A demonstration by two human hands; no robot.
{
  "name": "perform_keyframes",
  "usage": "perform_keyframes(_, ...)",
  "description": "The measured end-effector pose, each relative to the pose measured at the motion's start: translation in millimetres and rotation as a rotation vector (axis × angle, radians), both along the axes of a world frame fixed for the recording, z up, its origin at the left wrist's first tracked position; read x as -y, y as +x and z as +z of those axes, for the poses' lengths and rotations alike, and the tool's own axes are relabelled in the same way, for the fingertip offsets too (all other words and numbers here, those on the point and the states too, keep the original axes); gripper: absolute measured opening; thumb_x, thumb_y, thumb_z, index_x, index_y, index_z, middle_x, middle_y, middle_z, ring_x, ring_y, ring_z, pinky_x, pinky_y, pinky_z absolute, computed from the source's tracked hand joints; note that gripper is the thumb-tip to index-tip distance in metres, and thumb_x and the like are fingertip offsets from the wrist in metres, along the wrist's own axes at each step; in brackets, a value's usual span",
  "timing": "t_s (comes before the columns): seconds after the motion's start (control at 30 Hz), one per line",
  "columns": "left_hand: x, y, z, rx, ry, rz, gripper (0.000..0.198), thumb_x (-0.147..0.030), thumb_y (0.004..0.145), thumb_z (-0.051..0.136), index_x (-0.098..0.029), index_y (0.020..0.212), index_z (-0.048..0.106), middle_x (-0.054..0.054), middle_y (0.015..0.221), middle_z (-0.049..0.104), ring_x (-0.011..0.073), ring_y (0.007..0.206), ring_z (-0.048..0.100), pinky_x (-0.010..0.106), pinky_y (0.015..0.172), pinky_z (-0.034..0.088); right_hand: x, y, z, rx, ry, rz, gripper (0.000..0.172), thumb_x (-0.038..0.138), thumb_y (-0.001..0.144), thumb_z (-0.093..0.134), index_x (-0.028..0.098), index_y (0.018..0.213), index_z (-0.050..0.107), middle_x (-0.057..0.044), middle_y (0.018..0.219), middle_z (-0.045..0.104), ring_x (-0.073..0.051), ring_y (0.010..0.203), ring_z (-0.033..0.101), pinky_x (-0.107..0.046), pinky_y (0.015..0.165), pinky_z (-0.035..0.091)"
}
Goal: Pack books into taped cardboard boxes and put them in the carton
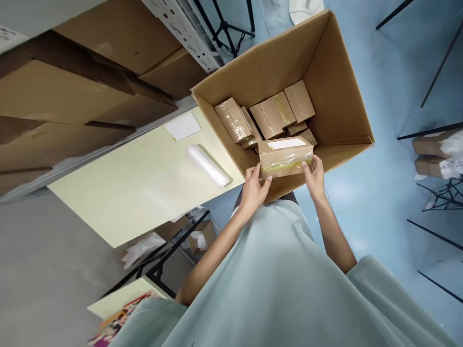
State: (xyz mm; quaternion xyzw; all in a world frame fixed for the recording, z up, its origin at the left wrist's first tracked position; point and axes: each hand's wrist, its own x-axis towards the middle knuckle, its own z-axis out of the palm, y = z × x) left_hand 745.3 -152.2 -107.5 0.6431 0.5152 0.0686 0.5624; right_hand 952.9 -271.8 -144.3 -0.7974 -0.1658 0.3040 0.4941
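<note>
Between my two hands I hold a small taped cardboard box (285, 156), with a white label on one face and shiny tape along another. My left hand (255, 188) grips its left end, and my right hand (314, 176) has the right end, thumb on the near face. The box is over the near side of a large open carton (336, 91). Inside that carton lie several smaller taped boxes (273, 115), some partly covered by others. The undersides of the held box and some fingers are hidden.
Left of the carton is a pale yellow tabletop (144, 188) bearing a white roll (209, 165) and a white sheet (183, 126). Large cartons (72, 91) fill a shelf at upper left. Black stand legs (226, 26) are beyond; boxes (432, 154) sit at far right on the blue floor.
</note>
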Motion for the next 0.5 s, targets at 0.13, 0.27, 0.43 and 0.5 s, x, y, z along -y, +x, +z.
perform_keyframes(0.13, -9, 29, -33.4, -0.151, -0.020, 0.004, 0.071, -0.038, 0.099, 0.069, -0.019, 0.166, 0.053, 0.016, 0.148, 0.055, 0.0321, 0.143, 0.064, 0.049, 0.125, 0.055, 0, 19, -32.9, -0.076, -0.065, 0.017, 0.057, 0.053, 0.096, 0.073, 0.024, 0.143, 0.060, -0.016, 0.149, 0.069, -0.028, 0.141, 0.065, -0.055, 0.127, 0.050)
perform_keyframes(0.27, -44, 49, -61.5, -0.241, 0.010, -0.066, 0.069, -0.038, 0.098, 0.071, -0.018, 0.162, 0.057, 0.020, 0.150, 0.059, 0.0366, 0.139, 0.068, 0.052, 0.124, 0.055, -13, 20, -50.0, -0.191, -0.084, -0.044, 0.055, 0.052, 0.090, 0.075, 0.022, 0.134, 0.061, -0.018, 0.144, 0.072, -0.029, 0.136, 0.069, -0.055, 0.127, 0.050)
perform_keyframes(0.43, -105, 76, -105.4, -0.250, 0.097, -0.195, 0.063, -0.033, 0.095, 0.073, -0.018, 0.156, 0.062, 0.019, 0.149, 0.067, 0.0404, 0.146, 0.063, 0.056, 0.130, 0.047, -45, 13, -79.7, -0.321, -0.118, -0.109, 0.064, 0.059, 0.090, 0.074, 0.019, 0.137, 0.059, -0.022, 0.148, 0.072, -0.030, 0.138, 0.070, -0.056, 0.128, 0.050)
perform_keyframes(0.5, -127, 91, -125.8, -0.275, 0.123, -0.248, 0.065, -0.030, 0.094, 0.073, -0.014, 0.156, 0.062, 0.021, 0.149, 0.069, 0.0423, 0.150, 0.058, 0.059, 0.134, 0.040, -61, 9, -101.5, -0.332, -0.119, -0.120, 0.074, 0.061, 0.092, 0.073, 0.017, 0.149, 0.053, -0.024, 0.155, 0.068, -0.030, 0.142, 0.069, -0.057, 0.128, 0.050)
